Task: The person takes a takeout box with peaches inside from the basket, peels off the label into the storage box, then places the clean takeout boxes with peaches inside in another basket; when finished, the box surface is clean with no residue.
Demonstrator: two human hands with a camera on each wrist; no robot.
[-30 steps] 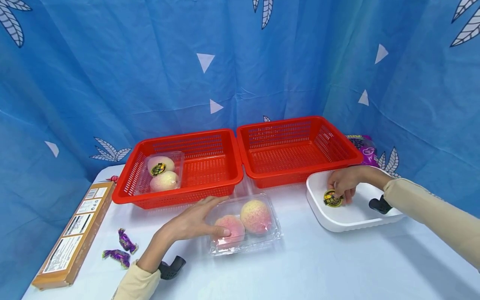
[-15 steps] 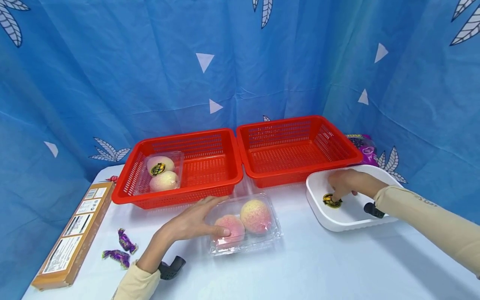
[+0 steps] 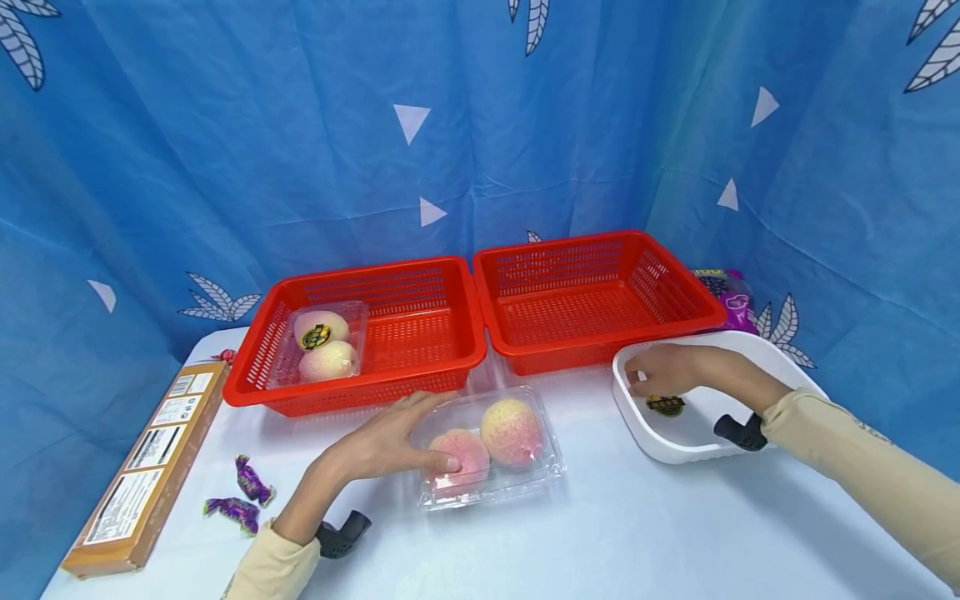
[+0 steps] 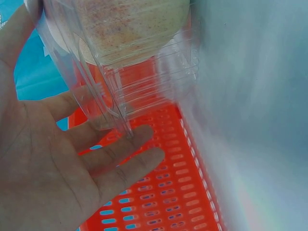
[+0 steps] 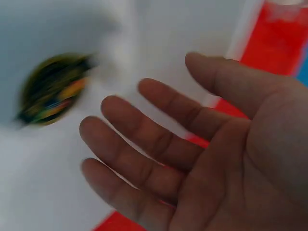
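In the head view my left hand [image 3: 390, 437] lies across the left end of a clear plastic box [image 3: 536, 483] that holds two peaches [image 3: 512, 433]. The thumb is over the nearer peach and the fingers are at the back corner. The left wrist view shows those fingers [image 4: 130, 168] straight and spread, touching the plastic. Over the white tray [image 3: 652, 446] my right hand [image 3: 671, 369] has its fingertips close to the left inner wall. Seen in the right wrist view, its loosely bent fingers hold nothing. A round black-and-yellow sticker [image 3: 666, 407] lies on the tray floor beside the hand.
A left red basket [image 3: 247, 398] holds another peach box [image 3: 360, 321] bearing the same kind of sticker. The right red basket [image 3: 600, 337] adjoins it behind the tray. A purple bag [image 3: 738, 310], wrapped candies [image 3: 253, 483] and a long brown box [image 3: 153, 467] lie around.
My right hand has come away from the sticker and shifted left, toward the tray's inner wall. The left hand and the peach box have stayed in place.
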